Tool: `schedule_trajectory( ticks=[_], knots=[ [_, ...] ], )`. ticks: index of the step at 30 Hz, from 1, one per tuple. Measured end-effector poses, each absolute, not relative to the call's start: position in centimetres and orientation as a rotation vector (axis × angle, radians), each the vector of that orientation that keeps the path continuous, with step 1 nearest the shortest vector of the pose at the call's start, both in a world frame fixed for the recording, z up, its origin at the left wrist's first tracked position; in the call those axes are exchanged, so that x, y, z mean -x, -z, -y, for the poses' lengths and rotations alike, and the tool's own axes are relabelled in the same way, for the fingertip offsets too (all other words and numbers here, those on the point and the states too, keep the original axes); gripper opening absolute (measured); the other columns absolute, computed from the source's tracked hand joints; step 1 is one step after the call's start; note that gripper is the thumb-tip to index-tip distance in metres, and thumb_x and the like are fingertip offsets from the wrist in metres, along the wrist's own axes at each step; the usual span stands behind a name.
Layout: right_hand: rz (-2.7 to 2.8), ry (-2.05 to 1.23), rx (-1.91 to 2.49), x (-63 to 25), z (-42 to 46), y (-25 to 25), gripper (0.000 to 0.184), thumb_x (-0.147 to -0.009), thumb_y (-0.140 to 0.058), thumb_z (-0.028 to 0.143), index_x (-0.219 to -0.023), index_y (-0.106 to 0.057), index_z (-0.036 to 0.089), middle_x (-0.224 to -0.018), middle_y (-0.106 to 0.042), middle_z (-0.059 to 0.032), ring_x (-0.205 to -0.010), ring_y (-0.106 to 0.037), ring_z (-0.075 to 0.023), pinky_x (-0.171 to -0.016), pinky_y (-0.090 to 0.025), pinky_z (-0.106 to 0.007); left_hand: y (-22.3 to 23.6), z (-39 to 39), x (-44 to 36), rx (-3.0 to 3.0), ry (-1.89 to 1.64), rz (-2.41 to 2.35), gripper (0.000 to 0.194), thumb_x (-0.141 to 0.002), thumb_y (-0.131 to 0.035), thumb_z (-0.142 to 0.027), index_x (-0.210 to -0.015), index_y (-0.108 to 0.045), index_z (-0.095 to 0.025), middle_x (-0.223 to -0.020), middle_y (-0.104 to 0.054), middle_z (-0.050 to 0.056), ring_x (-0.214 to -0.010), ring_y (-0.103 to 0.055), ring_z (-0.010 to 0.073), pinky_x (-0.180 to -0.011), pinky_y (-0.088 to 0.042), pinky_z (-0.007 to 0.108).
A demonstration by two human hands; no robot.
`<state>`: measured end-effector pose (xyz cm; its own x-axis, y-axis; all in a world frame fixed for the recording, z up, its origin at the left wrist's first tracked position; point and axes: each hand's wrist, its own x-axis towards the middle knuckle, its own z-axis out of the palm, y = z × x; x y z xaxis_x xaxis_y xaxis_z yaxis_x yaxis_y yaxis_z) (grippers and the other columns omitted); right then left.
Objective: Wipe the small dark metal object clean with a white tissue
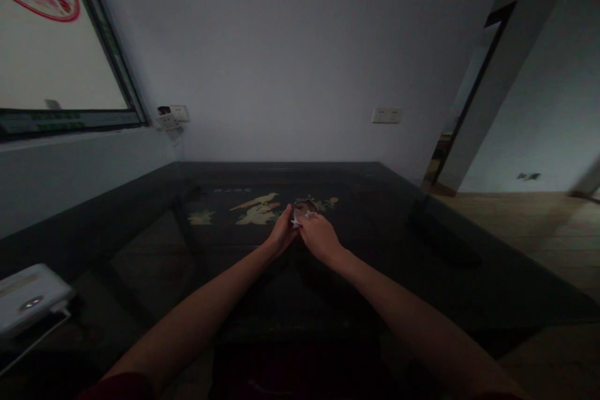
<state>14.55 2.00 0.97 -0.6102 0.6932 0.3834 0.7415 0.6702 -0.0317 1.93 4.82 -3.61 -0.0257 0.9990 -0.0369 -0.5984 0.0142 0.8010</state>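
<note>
As left hand (282, 231) meets right hand (321, 236), round object (303, 207), held between their fingers.

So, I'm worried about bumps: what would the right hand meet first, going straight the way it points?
The right hand would first meet the small object it holds, then probably the left hand; depth is unclear.

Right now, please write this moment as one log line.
left hand: holds round item | right hand: on it, with white piece | white box: on table, left | sockets: on wall
</note>
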Motion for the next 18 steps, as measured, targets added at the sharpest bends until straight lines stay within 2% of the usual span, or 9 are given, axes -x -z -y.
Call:
schedule_trajectory(
  ticks=[2, 4, 8, 11, 14, 18],
  knots=[
    [2.502, 0.101, 1.096, -14.6, -2.2, -0.6, 0.032, -0.092, -0.040, 0.010, -0.115, -0.061, 0.010, -0.107, -0.070, -0.0145, -0.105, -0.063, -0.0228, -0.095, -0.044, -0.033, 3.6, -4.9, -1.8, -0.681, -1.442, -0.759, 0.036, -0.093, -0.048, -0.042, -0.096, -0.069, -0.013, -0.094, -0.073, 0.011, -0.091, -0.068, 0.0224, -0.082, -0.051, 0.033],
    [2.494, 0.077, 1.048, -14.3, -2.3, -0.1, 0.035, -0.092, -0.037, 0.007, -0.118, -0.059, 0.007, -0.113, -0.068, -0.0165, -0.110, -0.062, -0.0220, -0.101, -0.040, -0.034, 3.6, -5.1, -1.8, -0.666, -1.446, -0.745, 0.038, -0.094, -0.045, -0.041, -0.095, -0.069, -0.012, -0.093, -0.073, 0.011, -0.093, -0.067, 0.0226, -0.085, -0.051, 0.033],
    [2.471, 0.194, 1.000, -13.7, -2.7, 0.9, 0.040, -0.093, -0.035, 0.008, -0.128, -0.052, 0.001, -0.131, -0.058, -0.0229, -0.126, -0.052, -0.0229, -0.112, -0.029, -0.037, 3.6, -5.2, -1.8, -0.696, -1.423, -0.686, 0.040, -0.091, -0.050, -0.045, -0.101, -0.069, -0.011, -0.100, -0.073, 0.013, -0.100, -0.066, 0.0235, -0.091, -0.048, 0.031],
    [2.429, 0.316, 1.035, -13.3, -2.8, 1.2, 0.042, -0.094, -0.045, 0.018, -0.130, -0.049, -0.002, -0.133, -0.055, -0.0266, -0.130, -0.048, -0.0282, -0.111, -0.031, -0.042, 3.4, -4.9, -1.9, -0.689, -1.416, -0.678, 0.039, -0.090, -0.053, -0.043, -0.105, -0.068, -0.010, -0.102, -0.073, 0.012, -0.103, -0.066, 0.0233, -0.093, -0.047, 0.030],
    [2.399, 0.417, 1.102, -13.1, -2.6, 1.3, 0.051, -0.089, -0.057, 0.028, -0.129, -0.050, -0.002, -0.132, -0.055, -0.0280, -0.128, -0.049, -0.0325, -0.109, -0.034, -0.046, 3.2, -4.6, -2.0, -0.666, -1.427, -0.689, 0.035, -0.091, -0.052, -0.039, -0.105, -0.069, -0.011, -0.101, -0.073, 0.010, -0.102, -0.066, 0.0224, -0.089, -0.049, 0.029],
    [2.391, 0.484, 1.193, -13.0, -2.2, 0.9, 0.053, -0.087, -0.060, 0.029, -0.127, -0.050, -0.004, -0.128, -0.057, -0.0299, -0.124, -0.053, -0.0332, -0.108, -0.035, -0.044, 3.0, -4.3, -2.1, -0.659, -1.408, -0.726, 0.033, -0.093, -0.049, -0.037, -0.106, -0.069, -0.013, -0.097, -0.074, 0.010, -0.096, -0.067, 0.0223, -0.080, -0.052, 0.029]
  ],
)
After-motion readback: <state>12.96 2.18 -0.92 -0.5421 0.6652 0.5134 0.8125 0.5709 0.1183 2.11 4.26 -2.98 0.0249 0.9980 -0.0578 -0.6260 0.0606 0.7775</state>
